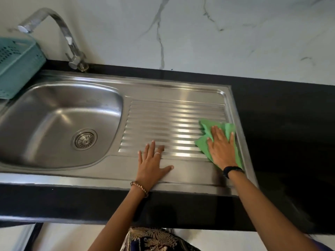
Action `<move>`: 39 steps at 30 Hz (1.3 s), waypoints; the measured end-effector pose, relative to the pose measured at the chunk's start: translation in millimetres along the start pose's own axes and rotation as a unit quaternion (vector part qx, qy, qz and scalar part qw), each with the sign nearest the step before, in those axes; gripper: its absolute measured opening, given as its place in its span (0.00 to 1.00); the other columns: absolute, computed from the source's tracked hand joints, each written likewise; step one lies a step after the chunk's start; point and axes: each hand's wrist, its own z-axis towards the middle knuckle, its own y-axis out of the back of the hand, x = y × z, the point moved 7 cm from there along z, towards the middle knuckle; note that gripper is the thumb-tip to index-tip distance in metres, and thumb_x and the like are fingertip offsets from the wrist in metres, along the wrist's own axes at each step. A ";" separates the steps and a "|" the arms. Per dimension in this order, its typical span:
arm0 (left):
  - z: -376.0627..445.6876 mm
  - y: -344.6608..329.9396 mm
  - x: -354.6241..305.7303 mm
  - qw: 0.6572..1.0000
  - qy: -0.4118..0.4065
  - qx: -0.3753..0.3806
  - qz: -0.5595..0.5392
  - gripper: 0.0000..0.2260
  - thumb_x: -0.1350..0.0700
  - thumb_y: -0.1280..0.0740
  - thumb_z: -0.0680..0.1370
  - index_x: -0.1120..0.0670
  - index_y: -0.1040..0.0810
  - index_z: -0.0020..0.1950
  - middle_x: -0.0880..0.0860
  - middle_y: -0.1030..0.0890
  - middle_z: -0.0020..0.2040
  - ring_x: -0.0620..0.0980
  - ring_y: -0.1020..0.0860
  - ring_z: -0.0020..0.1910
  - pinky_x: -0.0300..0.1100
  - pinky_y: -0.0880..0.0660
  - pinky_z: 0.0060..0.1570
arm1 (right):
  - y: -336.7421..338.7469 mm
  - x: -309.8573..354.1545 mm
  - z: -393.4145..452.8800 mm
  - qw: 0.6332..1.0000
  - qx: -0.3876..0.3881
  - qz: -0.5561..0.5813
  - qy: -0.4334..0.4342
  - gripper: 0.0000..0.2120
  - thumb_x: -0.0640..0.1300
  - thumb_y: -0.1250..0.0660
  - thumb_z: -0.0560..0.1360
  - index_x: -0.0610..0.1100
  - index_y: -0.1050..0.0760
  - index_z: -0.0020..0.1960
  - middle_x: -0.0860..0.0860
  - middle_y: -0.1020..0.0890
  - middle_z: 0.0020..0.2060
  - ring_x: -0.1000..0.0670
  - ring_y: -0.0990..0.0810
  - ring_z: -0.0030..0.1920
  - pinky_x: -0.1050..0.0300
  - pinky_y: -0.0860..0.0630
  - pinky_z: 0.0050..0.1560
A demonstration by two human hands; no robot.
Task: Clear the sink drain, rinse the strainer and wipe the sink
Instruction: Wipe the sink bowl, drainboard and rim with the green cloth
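A stainless steel sink [59, 98] fills the left half of the view, with a round metal strainer [85, 139] seated in its drain. To the right lies the ribbed draining board [172, 122]. My right hand [222, 149] presses flat, fingers straight, on a green cloth [204, 142] at the draining board's right end. My left hand [151, 164] rests flat with spread fingers on the front part of the draining board, holding nothing.
A curved chrome tap [67, 37] rises behind the basin. A teal perforated basket [20, 64] stands at the far left on the sink's edge. Black countertop [282, 124] runs to the right and behind, below a white marble wall.
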 end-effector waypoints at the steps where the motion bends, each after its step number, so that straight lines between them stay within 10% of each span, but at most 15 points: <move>1: 0.1 1.2 -0.4 1.000 0.001 -0.001 -0.013 0.33 0.42 0.35 0.73 0.48 0.44 0.74 0.54 0.54 0.78 0.54 0.57 0.76 0.55 0.59 0.74 | 3.5 -12.8 -3.2 1.000 0.001 -0.021 -0.019 0.24 0.48 0.51 0.81 0.42 0.47 0.75 0.47 0.41 0.76 0.49 0.44 0.76 0.40 0.57 0.74; 16: -9.5 31.2 47.8 0.997 0.061 -0.040 0.017 0.37 0.42 0.31 0.70 0.48 0.45 0.74 0.55 0.51 0.77 0.57 0.54 0.76 0.61 0.53 0.73 | 2.8 5.5 -24.2 0.997 0.002 0.041 -0.067 0.24 0.44 0.51 0.81 0.39 0.45 0.75 0.42 0.42 0.75 0.45 0.45 0.76 0.39 0.56 0.74; 31: -44.5 61.5 116.4 0.982 0.134 -0.100 -0.088 0.49 0.47 0.26 0.67 0.58 0.54 0.75 0.58 0.41 0.75 0.53 0.42 0.74 0.49 0.45 0.74 | -36.9 297.1 -1.8 0.954 0.075 0.050 0.286 0.26 0.51 0.52 0.81 0.42 0.48 0.76 0.46 0.47 0.77 0.46 0.51 0.77 0.41 0.60 0.75; 39: -52.2 64.6 117.0 0.979 0.147 -0.087 -0.111 0.55 0.52 0.24 0.66 0.60 0.63 0.74 0.60 0.46 0.76 0.56 0.43 0.75 0.48 0.43 0.73 | -45.4 279.8 -34.4 0.935 0.080 0.057 0.341 0.26 0.51 0.52 0.81 0.46 0.52 0.76 0.50 0.47 0.77 0.50 0.52 0.77 0.46 0.63 0.75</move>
